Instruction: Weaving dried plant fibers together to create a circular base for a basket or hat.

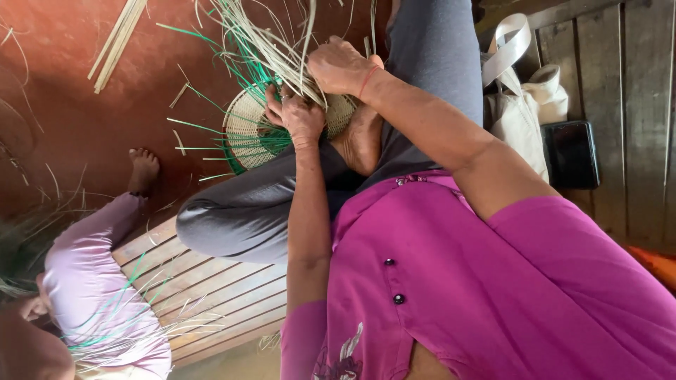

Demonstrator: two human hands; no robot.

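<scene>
A round woven basket base of pale and green strips rests against my bare foot, by my crossed legs in grey trousers. Long loose strands, pale and green, fan upward from its rim. My left hand lies on the basket's edge, fingers curled around strands there. Just above it, my right hand, with a red thread on the wrist, is closed on a bunch of the pale strands. The middle of the basket is hidden behind both hands.
Another person in lilac clothes sits at the lower left, one bare foot on the red floor. A slatted wooden seat lies beneath my knee. Flat bamboo strips lie at top left. A cream bag and a black phone are on the right.
</scene>
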